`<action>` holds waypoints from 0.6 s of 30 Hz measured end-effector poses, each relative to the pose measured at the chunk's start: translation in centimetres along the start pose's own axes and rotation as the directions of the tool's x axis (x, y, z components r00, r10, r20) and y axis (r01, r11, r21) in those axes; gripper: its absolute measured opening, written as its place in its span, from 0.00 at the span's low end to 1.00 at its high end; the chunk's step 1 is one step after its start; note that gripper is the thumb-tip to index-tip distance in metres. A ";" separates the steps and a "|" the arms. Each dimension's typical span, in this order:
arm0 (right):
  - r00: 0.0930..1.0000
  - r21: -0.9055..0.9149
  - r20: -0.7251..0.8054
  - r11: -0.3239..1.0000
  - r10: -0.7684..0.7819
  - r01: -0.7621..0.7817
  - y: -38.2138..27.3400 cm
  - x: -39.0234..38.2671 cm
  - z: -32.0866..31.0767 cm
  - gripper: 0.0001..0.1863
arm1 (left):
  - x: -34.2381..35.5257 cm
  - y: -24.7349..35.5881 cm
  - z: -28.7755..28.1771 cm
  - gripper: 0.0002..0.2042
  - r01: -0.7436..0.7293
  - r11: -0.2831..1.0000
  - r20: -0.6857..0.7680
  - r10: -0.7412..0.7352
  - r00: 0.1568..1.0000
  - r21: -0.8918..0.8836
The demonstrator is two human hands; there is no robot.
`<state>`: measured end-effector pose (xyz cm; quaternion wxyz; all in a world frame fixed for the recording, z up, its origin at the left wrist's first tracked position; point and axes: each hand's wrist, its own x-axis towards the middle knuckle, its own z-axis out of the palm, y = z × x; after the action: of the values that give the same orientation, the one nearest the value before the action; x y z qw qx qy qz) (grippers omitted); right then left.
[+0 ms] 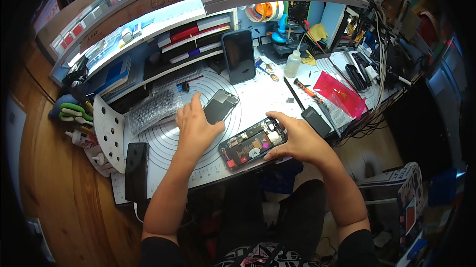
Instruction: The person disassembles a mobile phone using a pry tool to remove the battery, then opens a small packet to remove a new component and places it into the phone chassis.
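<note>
An opened phone body (238,157) with its inner parts bared lies tilted near the mat's front edge. My right hand (299,138) grips its right end, thumb on the near side and fingers on the far side. Left of the phone, over the ringed mat, my left hand (192,124) has its thumb and fingers spread apart with nothing between them. Just beyond that hand rests a detached dark phone panel (218,110) with a greyish patch. Whether the fingertips touch this panel is hard to tell.
A whole phone (137,170) on a white cable lies at the left edge. Bubble wrap (157,111) sits behind my left hand. Another phone (239,56) stands upright at the back. To the right are a dropper bottle (293,64), a screwdriver (303,87) and a pink packet (339,95).
</note>
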<state>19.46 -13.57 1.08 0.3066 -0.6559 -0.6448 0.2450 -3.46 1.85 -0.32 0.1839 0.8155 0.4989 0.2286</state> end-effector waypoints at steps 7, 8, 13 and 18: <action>0.991 -0.192 0.074 0.977 0.113 -0.097 -0.8 0.4 -1.1 0.52 | -0.1 0.0 0.1 0.44 -0.206 0.978 -0.063 0.207 0.976 0.015; 0.990 -0.187 0.082 0.978 0.114 -0.097 -0.6 0.4 -1.1 0.53 | -0.1 0.0 0.2 0.43 -0.238 0.971 -0.069 0.237 0.969 -0.005; 1.000 -0.157 0.025 0.987 -0.018 0.022 0.7 0.0 -0.8 0.47 | -0.5 1.0 -0.2 0.38 -0.463 0.886 -0.148 0.462 0.874 0.029; 0.970 0.309 -0.230 0.951 0.073 0.002 2.1 2.2 -1.0 0.24 | -1.3 2.1 -0.3 0.38 -0.629 0.777 -0.157 0.624 0.766 0.019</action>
<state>21.73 -11.43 0.41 0.4756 -0.6365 -0.5453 0.2672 -2.61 -0.18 0.80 0.0720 0.9116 0.2071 0.3479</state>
